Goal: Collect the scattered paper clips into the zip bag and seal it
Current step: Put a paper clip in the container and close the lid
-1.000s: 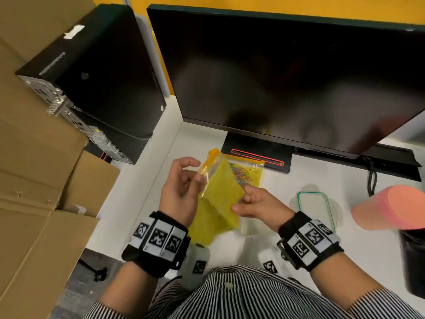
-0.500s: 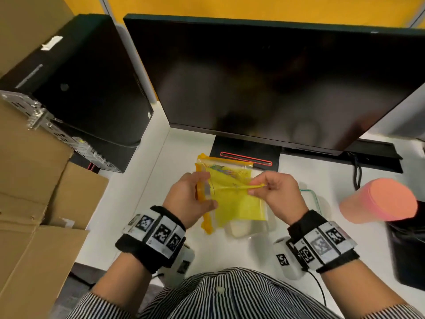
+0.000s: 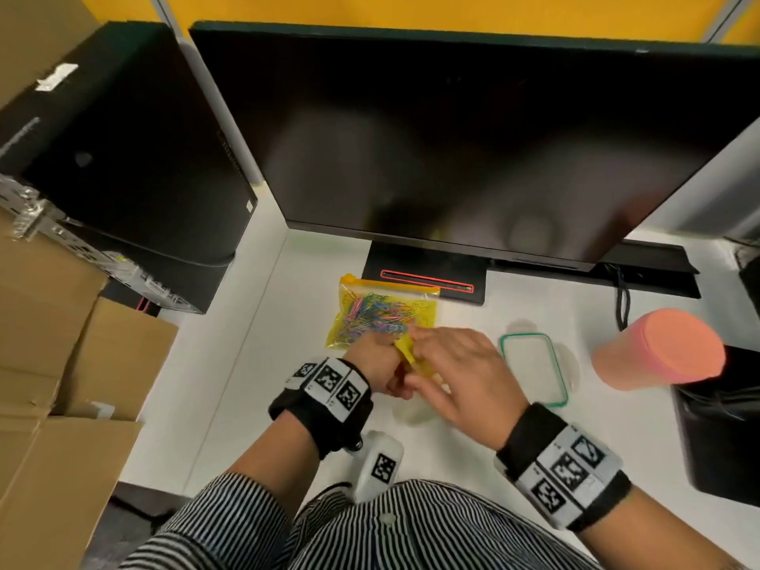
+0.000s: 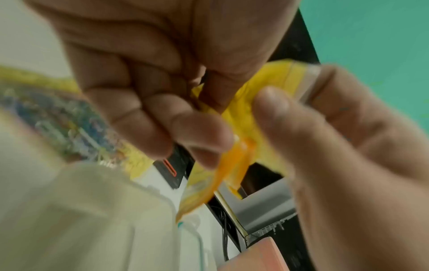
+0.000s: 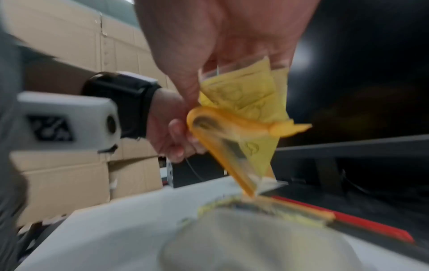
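Note:
A yellow zip bag full of coloured paper clips (image 3: 384, 314) lies flat on the white desk (image 3: 263, 364) in front of the monitor stand. Nearer me, both hands hold a second, empty yellow zip bag (image 3: 405, 351) above the desk. My left hand (image 3: 382, 364) grips its orange zip edge (image 5: 209, 117) with curled fingers (image 4: 162, 110). My right hand (image 3: 448, 364) pinches the bag's other end (image 5: 243, 88). The bag's mouth gapes in the right wrist view. No loose clips are visible.
A clear tub (image 3: 411, 413) sits under the hands, its green-rimmed lid (image 3: 534, 368) to the right. A pink cup (image 3: 658, 347) and a black box (image 3: 724, 425) stand at the right. Monitor (image 3: 452, 137) behind, PC tower (image 3: 123, 158) and cardboard boxes (image 3: 61, 364) left.
The hands have come down and closer together over the clear tub, crumpling the empty bag between them. The view has tilted, showing the filled bag fully.

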Demonstrator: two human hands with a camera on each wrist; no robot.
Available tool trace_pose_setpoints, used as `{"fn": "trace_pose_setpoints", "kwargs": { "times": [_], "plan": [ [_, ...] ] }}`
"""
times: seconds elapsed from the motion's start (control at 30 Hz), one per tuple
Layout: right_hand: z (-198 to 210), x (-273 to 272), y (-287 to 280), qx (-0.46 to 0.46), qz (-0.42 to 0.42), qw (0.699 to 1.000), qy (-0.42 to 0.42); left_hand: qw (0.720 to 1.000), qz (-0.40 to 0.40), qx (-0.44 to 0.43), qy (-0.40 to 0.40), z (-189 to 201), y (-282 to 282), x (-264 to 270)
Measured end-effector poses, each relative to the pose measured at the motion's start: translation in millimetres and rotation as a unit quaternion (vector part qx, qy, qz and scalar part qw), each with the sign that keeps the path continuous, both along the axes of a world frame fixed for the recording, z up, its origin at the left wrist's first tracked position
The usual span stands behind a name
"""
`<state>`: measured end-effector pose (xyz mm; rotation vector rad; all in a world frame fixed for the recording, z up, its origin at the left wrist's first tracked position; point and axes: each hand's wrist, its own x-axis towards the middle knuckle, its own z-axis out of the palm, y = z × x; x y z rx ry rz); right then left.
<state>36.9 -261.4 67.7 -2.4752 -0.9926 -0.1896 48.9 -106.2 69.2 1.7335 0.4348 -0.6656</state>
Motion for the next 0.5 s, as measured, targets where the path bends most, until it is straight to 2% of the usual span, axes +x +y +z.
{"fn": "trace_pose_setpoints", "kwargs": {
  "times": [0.1,0.13,0.2,0.23,0.27,0.33,0.37,0.4,0.47,0.5],
  "plan": [
    [-32,-11,-17,-0.096,0.020,0.993,0.062,0.985,-0.027,-0.076,0.154,-13,-2,1],
    [-43,-13,-22,-0.125,0.025,0.989,0.073,0.981,-0.057,-0.066,0.175,-19,-2,2],
    [-59,-16,-26,-0.163,0.037,0.981,0.097,0.970,-0.143,0.013,0.195,-28,-6,1],
    [-65,-16,-25,-0.171,0.033,0.979,0.104,0.960,-0.201,0.079,0.176,-30,-8,1],
    [-65,-14,-22,-0.183,0.027,0.976,0.117,0.943,-0.261,0.164,0.124,-31,-9,2],
    [-66,-11,-16,-0.211,0.015,0.970,0.115,0.895,-0.307,0.322,-0.035,-32,-5,2],
    [-67,-9,-13,-0.222,0.018,0.966,0.130,0.888,-0.293,0.341,-0.093,-35,-3,0],
    [-68,-7,-11,-0.230,0.020,0.959,0.164,0.895,-0.283,0.320,-0.128,-39,0,-2],
    [-72,-5,-9,-0.237,0.023,0.940,0.244,0.899,-0.301,0.275,-0.159,-49,2,-5],
    [-73,-5,-8,-0.235,0.032,0.936,0.259,0.890,-0.324,0.276,-0.162,-53,2,-7]
  ]
}}
